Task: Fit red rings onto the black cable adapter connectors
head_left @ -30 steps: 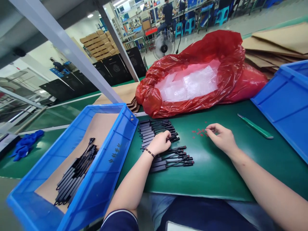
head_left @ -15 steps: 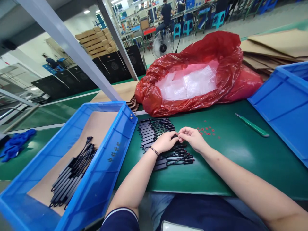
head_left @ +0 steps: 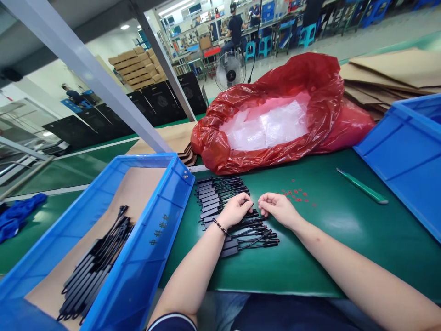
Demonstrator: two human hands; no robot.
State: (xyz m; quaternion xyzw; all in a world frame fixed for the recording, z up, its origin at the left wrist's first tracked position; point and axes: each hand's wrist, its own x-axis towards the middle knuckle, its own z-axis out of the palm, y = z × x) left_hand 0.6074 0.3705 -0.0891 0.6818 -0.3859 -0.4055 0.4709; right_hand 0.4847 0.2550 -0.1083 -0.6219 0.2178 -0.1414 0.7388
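My left hand (head_left: 237, 209) is closed in a pinch over the row of black adapter cables (head_left: 211, 202), near their thin cable ends. What its fingertips hold, if anything, is hidden. Just to its right, a small gap apart, my right hand (head_left: 279, 209) also has thumb and fingers pressed together; anything between them is too small to make out. Small red rings (head_left: 298, 199) lie scattered on the green table beyond my right hand. Several cables in the near part of the row have red showing at their tips (head_left: 272, 235).
A blue bin (head_left: 151, 161) at left holds more black cables (head_left: 99, 262) on brown paper. An open red bag (head_left: 220, 158) of clear plastic packets stands behind the row. On the right are a green cutter knife (head_left: 361, 186), another blue bin (head_left: 399, 138) and cardboard sheets (head_left: 389, 69).
My hands, whose fingertips met half a second ago, have drawn slightly apart. The whole view has shifted a little, so the table sits lower in the picture.
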